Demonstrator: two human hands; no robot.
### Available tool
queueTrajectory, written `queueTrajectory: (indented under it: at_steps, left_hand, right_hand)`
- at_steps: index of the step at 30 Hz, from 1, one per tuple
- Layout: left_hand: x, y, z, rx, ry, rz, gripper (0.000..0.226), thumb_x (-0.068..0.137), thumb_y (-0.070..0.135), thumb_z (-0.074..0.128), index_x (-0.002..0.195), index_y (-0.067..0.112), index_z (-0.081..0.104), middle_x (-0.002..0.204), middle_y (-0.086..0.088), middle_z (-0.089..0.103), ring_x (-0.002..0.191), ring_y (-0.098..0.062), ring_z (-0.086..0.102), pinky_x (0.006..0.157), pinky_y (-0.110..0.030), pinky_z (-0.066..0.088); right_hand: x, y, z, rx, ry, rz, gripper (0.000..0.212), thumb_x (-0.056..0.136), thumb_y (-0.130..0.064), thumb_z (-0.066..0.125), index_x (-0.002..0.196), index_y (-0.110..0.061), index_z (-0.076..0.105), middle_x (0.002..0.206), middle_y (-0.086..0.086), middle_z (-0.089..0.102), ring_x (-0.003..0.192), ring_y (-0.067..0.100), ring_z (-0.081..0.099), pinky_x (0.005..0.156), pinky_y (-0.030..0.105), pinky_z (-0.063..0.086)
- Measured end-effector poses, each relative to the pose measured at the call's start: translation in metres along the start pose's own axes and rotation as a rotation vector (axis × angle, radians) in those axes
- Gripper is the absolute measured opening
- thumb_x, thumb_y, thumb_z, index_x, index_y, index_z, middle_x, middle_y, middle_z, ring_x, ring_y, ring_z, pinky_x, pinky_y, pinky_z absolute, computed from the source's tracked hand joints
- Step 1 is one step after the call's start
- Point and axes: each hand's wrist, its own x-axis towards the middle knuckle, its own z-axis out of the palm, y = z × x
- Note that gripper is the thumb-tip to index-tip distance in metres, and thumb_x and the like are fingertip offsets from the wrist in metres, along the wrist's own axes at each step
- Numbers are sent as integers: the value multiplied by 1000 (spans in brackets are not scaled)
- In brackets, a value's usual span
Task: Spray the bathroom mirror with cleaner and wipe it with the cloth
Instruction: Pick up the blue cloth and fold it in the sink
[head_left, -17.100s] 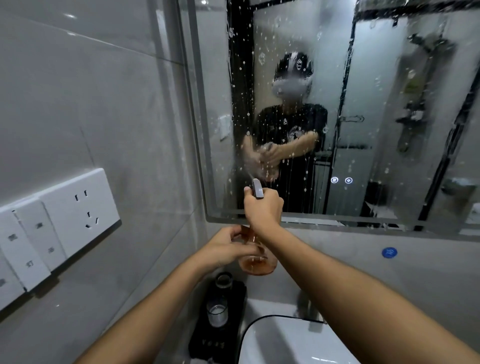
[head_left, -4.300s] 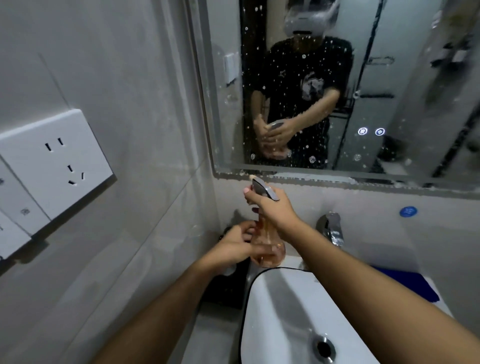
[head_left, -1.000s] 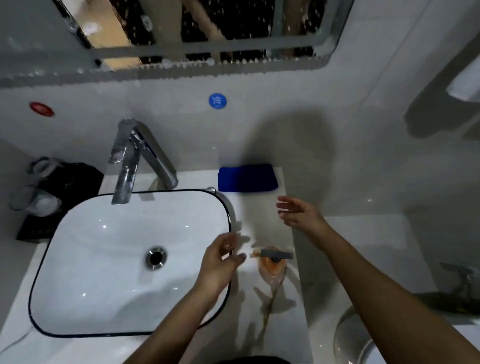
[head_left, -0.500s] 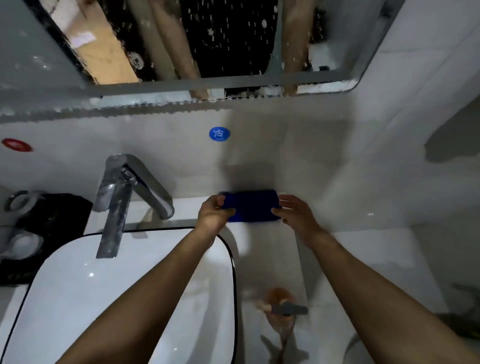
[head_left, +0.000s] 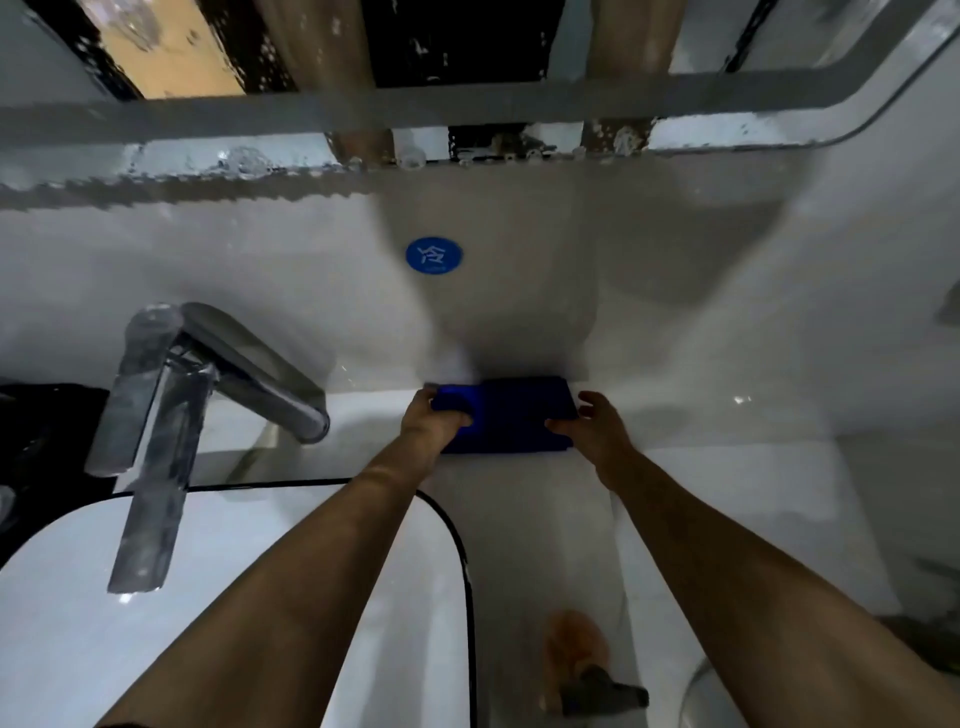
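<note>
A folded blue cloth (head_left: 519, 415) lies on the white counter against the back wall, right of the basin. My left hand (head_left: 434, 423) grips its left end, where the fabric bunches up. My right hand (head_left: 592, 428) pinches its right edge between thumb and fingers. The amber spray bottle (head_left: 576, 654) with a grey trigger stands on the counter near the bottom, between my forearms, untouched. The mirror (head_left: 467, 41) fills the top, its lower edge wet with droplets.
A chrome faucet (head_left: 171, 410) stands over the white basin (head_left: 234, 623) with its black rim at the left. A round blue sticker (head_left: 434, 254) sits on the wall above the cloth. Dark items (head_left: 31, 441) lie at the far left.
Both hands left the spray bottle on the counter, reached back to the blue cloth and took hold of its two ends. The view moved closer to the wall.
</note>
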Motion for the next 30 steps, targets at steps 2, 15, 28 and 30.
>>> queueTrajectory:
  at_steps: [2, 15, 28, 30]
  left_hand:
    - [6, -1, 3, 2, 4, -27, 61, 80, 1, 73, 134, 4, 44, 130, -19, 56, 119, -33, 55, 104, -40, 43]
    - [25, -13, -7, -49, -103, -156, 50, 74, 5, 80, 119, -6, 60, 114, -21, 66, 103, -36, 64, 94, -46, 52]
    - [-74, -12, -77, -253, -113, 211, 36, 84, -5, 65, 114, 13, 54, 114, -12, 61, 99, -33, 63, 83, -46, 56]
    - [-95, -22, -89, -250, -68, 234, 38, 86, -1, 65, 119, 12, 52, 111, -9, 62, 95, -28, 62, 85, -40, 54]
  right_hand:
    - [6, 3, 4, 0, -3, 6, 83, 79, -14, 80, 147, -8, 32, 143, 15, 47, 125, 30, 51, 102, 39, 46]
    - [17, 6, 10, -36, -31, 108, 52, 74, -13, 83, 118, 5, 62, 116, 18, 66, 106, 35, 63, 90, 38, 53]
    - [-86, -19, 9, 222, -187, -149, 45, 80, -6, 75, 119, -11, 53, 119, 7, 63, 105, 22, 62, 87, 32, 53]
    - [-108, -24, 11, 176, -204, -173, 50, 79, -9, 78, 122, -13, 52, 120, 5, 62, 106, 21, 62, 87, 31, 53]
